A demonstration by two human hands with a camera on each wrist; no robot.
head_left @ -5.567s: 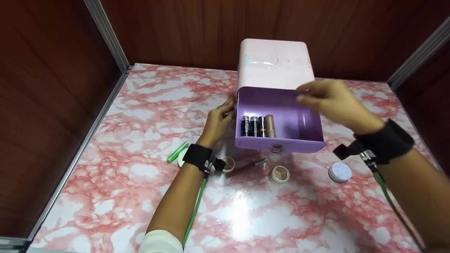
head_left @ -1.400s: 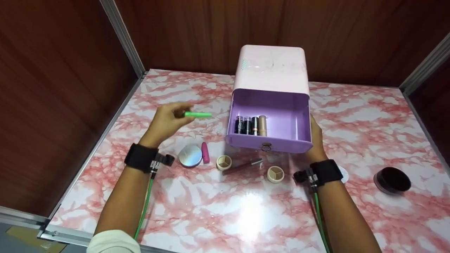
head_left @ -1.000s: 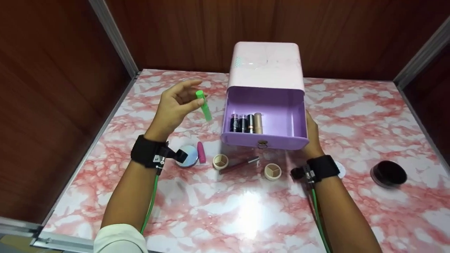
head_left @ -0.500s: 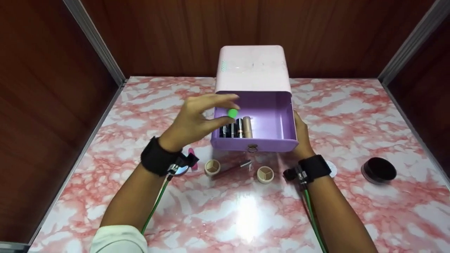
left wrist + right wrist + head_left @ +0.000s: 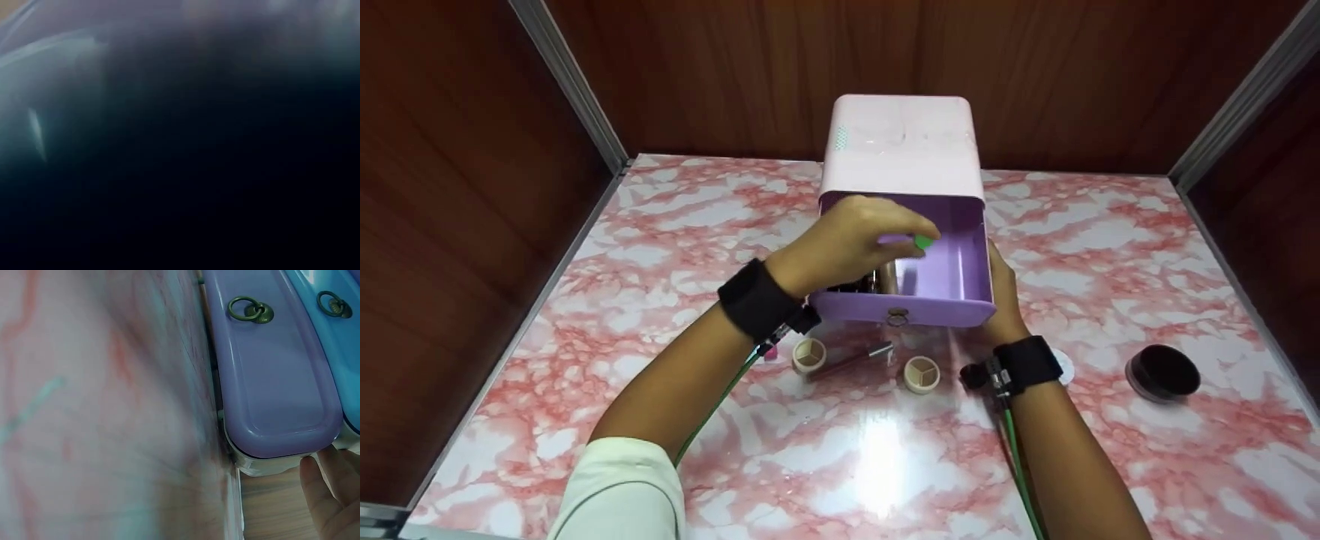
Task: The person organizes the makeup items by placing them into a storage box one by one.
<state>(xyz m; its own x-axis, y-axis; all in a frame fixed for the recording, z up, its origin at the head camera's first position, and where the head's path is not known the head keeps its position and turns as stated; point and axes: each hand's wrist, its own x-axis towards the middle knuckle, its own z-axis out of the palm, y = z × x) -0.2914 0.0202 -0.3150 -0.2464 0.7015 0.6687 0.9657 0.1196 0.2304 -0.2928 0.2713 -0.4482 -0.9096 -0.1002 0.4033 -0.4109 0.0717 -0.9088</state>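
Note:
My left hand reaches over the pulled-out purple drawer and pinches a green tube between thumb and fingers; only its end shows. Beneath that hand, several lipstick tubes stand along the drawer's left part, partly hidden. My right hand rests against the right side of the pink drawer cabinet. In the right wrist view its straight fingers touch the cabinet's side beside a closed purple drawer and a blue one. The left wrist view is dark and blurred.
Before the cabinet lie two round three-part makeup pots and a dark slim tube with a silver end. A black round jar and a pale round container are at right. A pink tube is mostly hidden.
Earlier the green tube lay on the table; my left hand has lifted it and carried it right, over the drawer. My right hand has gone from above the drawer to the cabinet's right side.

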